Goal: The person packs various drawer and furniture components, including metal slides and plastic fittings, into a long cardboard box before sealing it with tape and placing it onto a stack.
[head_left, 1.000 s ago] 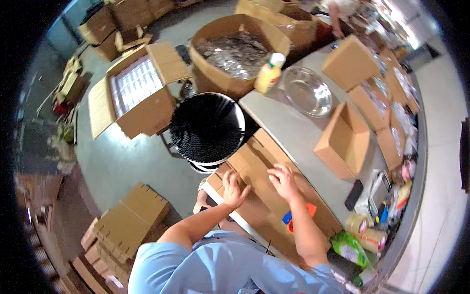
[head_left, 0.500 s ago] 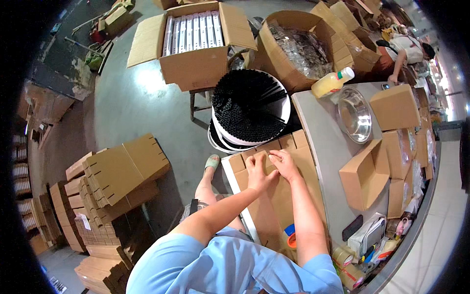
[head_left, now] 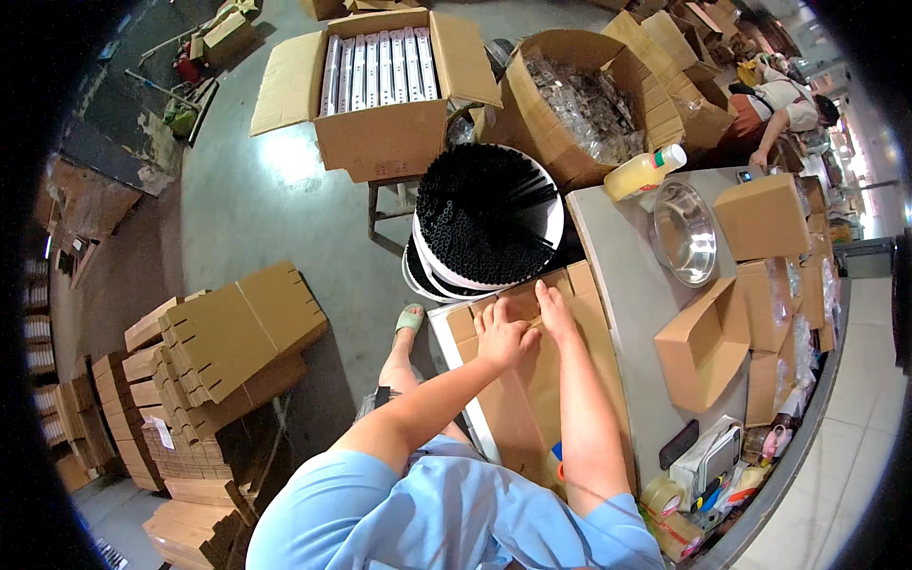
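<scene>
Your flattened brown cardboard box blank (head_left: 537, 399) lies on the grey surface (head_left: 632, 285) before you, its long axis running away from you toward the round white bin of black tubes (head_left: 486, 220). Your left hand (head_left: 502, 334) presses flat on its far end, fingers spread. Your right hand (head_left: 554, 309) lies just beside, fingers extended, clamped on nothing. Beyond sits a shiny steel bowl (head_left: 684, 231).

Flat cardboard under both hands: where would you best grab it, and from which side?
Probably the far edge of the flat cardboard, near the black tub. The sheet lies flat on the table, so a top pinch finds little; the left hand and right hand already rest near that edge. Come over it and curl fingers under.
</scene>
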The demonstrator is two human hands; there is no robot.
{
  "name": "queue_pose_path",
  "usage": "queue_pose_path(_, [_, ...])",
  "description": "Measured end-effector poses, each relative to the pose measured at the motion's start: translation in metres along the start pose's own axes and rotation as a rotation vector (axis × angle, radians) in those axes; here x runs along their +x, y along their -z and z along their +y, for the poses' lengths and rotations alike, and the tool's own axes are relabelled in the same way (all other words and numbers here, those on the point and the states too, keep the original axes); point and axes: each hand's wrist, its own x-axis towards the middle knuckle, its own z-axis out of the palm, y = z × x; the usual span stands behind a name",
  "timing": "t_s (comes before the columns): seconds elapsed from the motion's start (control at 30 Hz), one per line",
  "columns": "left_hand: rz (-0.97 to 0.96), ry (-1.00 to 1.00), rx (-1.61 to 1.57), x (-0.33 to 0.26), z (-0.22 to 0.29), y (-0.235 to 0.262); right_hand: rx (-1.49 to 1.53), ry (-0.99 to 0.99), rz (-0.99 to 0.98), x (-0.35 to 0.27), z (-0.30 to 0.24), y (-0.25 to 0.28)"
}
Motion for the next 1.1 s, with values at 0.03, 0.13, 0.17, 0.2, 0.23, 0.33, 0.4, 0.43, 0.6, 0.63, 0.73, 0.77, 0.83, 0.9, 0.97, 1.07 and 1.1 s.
queue_pose_path(0.03, [0.126, -0.044, 0.08, 0.002, 0.003, 0.001, 0.0, -0.003, 0.013, 0.003, 0.006, 0.005])
queue_pose_path(0.13, [-0.197, 0.019, -0.365, 0.016, -0.005, -0.006, 0.24, -0.017, -0.157, -0.014, 0.011, 0.021])
queue_pose_path(0.17, [-0.194, 0.025, -0.363, 0.014, -0.01, -0.007, 0.279, 0.077, 0.011, -0.034, 0.006, 0.02])
queue_pose_path(0.2, [-0.231, 0.136, -0.418, 0.016, -0.003, 0.003, 0.312, 0.164, 0.197, -0.06, 0.009, 0.026])
queue_pose_path(0.23, [-0.257, 0.26, -0.466, 0.018, -0.002, 0.011, 0.115, 0.049, 0.192, -0.091, 0.001, 0.04])
queue_pose_path(0.33, [-0.274, 0.28, -0.522, 0.023, -0.017, 0.006, -0.404, -0.298, -0.026, -0.197, -0.018, 0.087])
queue_pose_path(0.4, [-0.355, 0.293, -0.546, 0.033, -0.012, 0.003, -0.455, -0.485, -0.166, -0.252, 0.023, 0.093])
queue_pose_path(0.43, [-0.401, 0.287, -0.534, 0.038, -0.011, 0.004, -0.447, -0.504, -0.153, -0.267, 0.036, 0.086])
queue_pose_path(0.6, [-0.476, 0.252, -0.505, 0.047, -0.011, 0.003, -0.006, -0.353, 0.27, -0.278, 0.052, 0.038])
queue_pose_path(0.63, [-0.486, 0.252, -0.471, 0.048, -0.012, 0.004, -0.006, -0.348, 0.271, -0.27, 0.035, 0.041])
queue_pose_path(0.73, [-0.452, 0.187, -0.453, 0.042, -0.02, 0.005, 0.135, 0.073, 0.362, -0.242, -0.021, 0.054])
queue_pose_path(0.77, [-0.442, 0.181, -0.462, 0.043, -0.023, 0.006, 0.16, 0.202, 0.387, -0.231, -0.027, 0.054])
queue_pose_path(0.83, [-0.599, 0.318, -0.811, 0.045, -0.03, 0.003, 0.178, 0.342, 0.347, -0.203, -0.01, 0.049])
queue_pose_path(0.9, [-0.73, 0.461, -1.163, 0.047, -0.036, 0.009, 0.03, 0.483, 0.28, -0.18, -0.024, 0.049])
queue_pose_path(0.97, [-0.863, 0.674, -1.383, 0.049, -0.035, 0.019, 0.047, 0.464, 0.22, -0.17, -0.02, 0.045])
queue_pose_path(1.07, [-0.812, 0.684, -1.405, 0.049, -0.027, 0.03, 0.062, 0.456, 0.23, -0.165, -0.02, 0.043])
queue_pose_path(1.1, [-0.779, 0.655, -1.379, 0.048, -0.026, 0.031, 0.037, 0.478, 0.232, -0.166, -0.023, 0.043])
